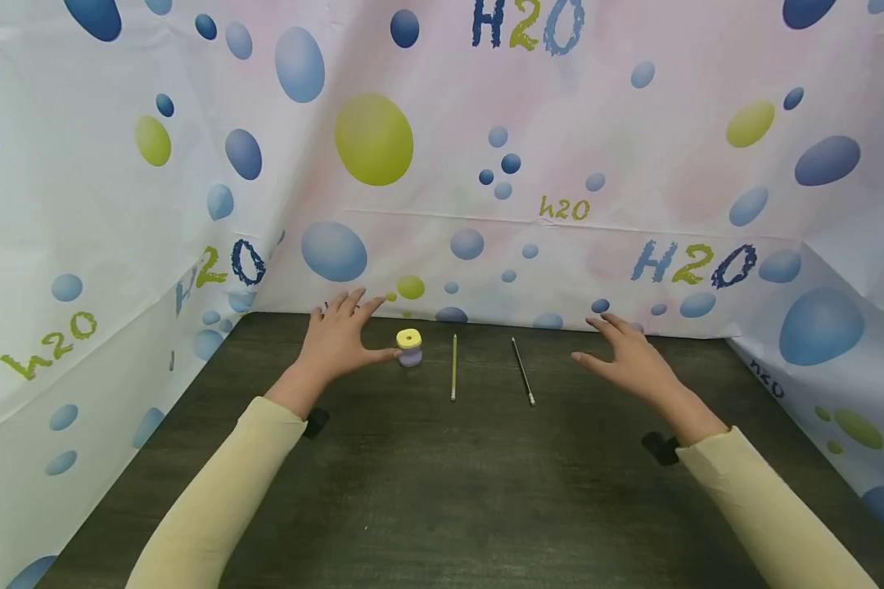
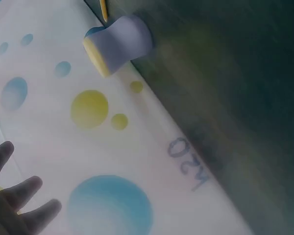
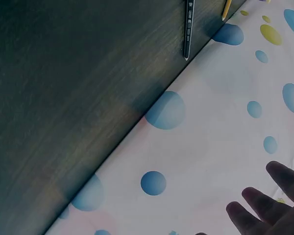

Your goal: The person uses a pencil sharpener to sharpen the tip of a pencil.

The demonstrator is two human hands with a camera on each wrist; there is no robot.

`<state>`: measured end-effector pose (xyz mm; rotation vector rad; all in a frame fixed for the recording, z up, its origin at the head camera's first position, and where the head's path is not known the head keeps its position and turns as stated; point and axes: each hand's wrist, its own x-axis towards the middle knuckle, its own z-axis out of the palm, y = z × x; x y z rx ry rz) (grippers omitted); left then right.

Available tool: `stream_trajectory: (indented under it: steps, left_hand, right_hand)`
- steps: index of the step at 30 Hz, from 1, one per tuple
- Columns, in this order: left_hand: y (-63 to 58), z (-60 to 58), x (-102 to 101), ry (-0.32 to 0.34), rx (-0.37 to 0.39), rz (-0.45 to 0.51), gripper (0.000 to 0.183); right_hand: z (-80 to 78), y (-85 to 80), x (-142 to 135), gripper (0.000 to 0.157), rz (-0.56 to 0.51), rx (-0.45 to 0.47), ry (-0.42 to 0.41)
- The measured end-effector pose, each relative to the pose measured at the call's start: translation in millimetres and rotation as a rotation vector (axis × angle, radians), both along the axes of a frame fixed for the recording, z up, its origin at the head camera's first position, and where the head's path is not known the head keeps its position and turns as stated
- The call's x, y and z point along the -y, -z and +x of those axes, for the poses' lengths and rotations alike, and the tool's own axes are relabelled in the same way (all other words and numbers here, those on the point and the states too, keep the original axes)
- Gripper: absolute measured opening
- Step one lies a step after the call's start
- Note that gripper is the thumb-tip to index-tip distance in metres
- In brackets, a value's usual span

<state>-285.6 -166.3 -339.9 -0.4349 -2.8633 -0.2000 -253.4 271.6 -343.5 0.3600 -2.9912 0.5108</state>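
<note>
A small waisted, spool-shaped piece (image 1: 409, 348), purple with a yellow top that has a dark hole, stands upright on the dark table. My left hand (image 1: 341, 339) is just left of it, fingers spread, the thumb tip close beside it; whether they touch I cannot tell. In the left wrist view the purple piece (image 2: 121, 43) appears apart from the fingers (image 2: 24, 193). To its right lie a yellow pencil (image 1: 453, 368) and a black pencil (image 1: 522, 372), each with a pale near end. My right hand (image 1: 629, 356) hovers right of the black pencil, fingers extended, holding nothing.
The dark wooden table (image 1: 427, 499) meets a white sheet printed with bubbles (image 1: 442, 188) along its back edge. The same sheet rises on the left and right sides. A dark wrist device (image 1: 660, 448) sits under the right wrist.
</note>
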Motion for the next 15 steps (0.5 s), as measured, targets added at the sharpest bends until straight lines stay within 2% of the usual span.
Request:
stream_trajectory:
  steps: [7,15]
  left_hand:
    - [10.6,-0.2,0,0.012,0.069,0.106,0.096]
    - [21.7,-7.0,-1,0.029,0.231,0.303,0.089]
  right_hand:
    - [0.6,6.6,0,0.073,-0.075,0.038,-0.004]
    - [0.5,10.1,5,0.06,-0.188,0.078,0.017]
